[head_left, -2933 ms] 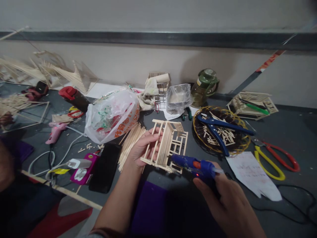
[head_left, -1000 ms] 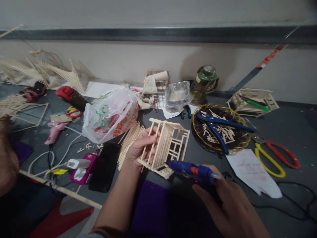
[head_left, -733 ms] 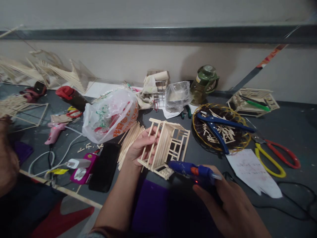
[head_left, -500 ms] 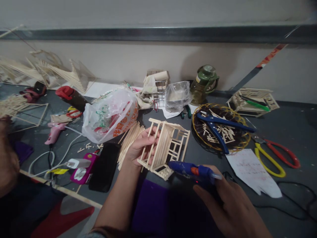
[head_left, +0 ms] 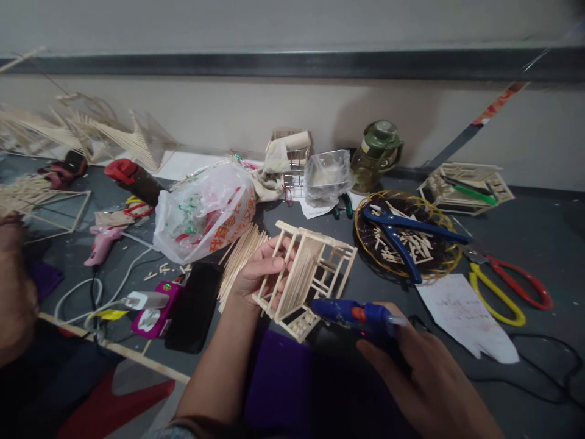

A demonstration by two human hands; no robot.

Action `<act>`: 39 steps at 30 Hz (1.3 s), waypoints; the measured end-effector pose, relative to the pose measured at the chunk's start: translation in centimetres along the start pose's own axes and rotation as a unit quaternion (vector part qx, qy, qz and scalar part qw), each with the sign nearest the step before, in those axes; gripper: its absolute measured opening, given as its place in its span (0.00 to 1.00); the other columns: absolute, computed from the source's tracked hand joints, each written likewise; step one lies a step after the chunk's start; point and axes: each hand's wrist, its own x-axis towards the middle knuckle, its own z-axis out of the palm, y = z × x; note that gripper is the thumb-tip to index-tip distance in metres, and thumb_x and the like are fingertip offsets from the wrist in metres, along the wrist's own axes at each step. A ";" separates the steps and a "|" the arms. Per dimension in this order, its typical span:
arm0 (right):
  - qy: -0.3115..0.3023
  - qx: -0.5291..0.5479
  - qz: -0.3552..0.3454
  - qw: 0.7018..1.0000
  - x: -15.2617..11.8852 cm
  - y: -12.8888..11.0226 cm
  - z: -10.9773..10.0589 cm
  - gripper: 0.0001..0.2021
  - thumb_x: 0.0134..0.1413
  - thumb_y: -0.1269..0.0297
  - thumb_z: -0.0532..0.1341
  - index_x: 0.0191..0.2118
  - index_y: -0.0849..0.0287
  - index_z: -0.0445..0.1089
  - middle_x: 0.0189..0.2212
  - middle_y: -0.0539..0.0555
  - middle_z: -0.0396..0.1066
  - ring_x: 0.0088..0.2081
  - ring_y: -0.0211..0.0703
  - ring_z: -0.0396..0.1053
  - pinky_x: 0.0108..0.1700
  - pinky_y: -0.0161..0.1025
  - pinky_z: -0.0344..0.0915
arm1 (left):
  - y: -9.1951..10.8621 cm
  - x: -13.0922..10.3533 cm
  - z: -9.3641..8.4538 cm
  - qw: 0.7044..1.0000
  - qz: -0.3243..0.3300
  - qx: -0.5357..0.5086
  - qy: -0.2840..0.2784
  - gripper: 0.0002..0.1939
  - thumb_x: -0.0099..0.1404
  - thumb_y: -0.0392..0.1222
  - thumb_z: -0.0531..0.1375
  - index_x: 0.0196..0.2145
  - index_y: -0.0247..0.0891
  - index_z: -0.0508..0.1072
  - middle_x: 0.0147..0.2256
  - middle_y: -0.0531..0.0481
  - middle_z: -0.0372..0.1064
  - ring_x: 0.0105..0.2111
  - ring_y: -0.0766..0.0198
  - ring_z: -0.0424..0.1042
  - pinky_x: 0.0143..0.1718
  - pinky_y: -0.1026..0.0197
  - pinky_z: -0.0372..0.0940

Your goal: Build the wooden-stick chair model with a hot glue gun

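A small frame model of thin wooden sticks (head_left: 304,274) is held up over the table by my left hand (head_left: 262,274), whose thumb and fingers close on its left bars. In my right hand (head_left: 411,360) is a blue glue gun (head_left: 351,311), gripped from the right. The gun's nozzle points left and meets or nearly meets the model's lower right edge; actual contact cannot be told. Behind my left hand lies a bundle of loose sticks (head_left: 237,262).
A wicker basket (head_left: 450,268) holds stick pieces and blue pliers (head_left: 395,241). Right of it are red-and-yellow pliers (head_left: 516,280) and paper (head_left: 466,314). Left are a plastic bag (head_left: 205,213), a black phone (head_left: 194,308), cables and a pink glue gun (head_left: 103,244). Another person's hand (head_left: 16,286) is far left.
The model has tilted, its right side shifting slightly right and down, with more of its lower end showing. The glue gun has barely moved.
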 end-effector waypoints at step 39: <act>-0.063 0.141 0.113 0.982 1.3 -0.9 -1.4 0.12 0.65 0.57 0.52 0.47 0.54 0.68 0.33 0.53 0.79 0.32 0.45 0.77 0.29 0.32 0.68 | -1.4 -0.1 -3.4 0.994 0.103 0.026 -0.029 0.15 0.42 0.40 0.73 0.27 0.33 0.76 0.20 0.49 0.71 0.12 0.66 0.67 0.16 0.65 0.65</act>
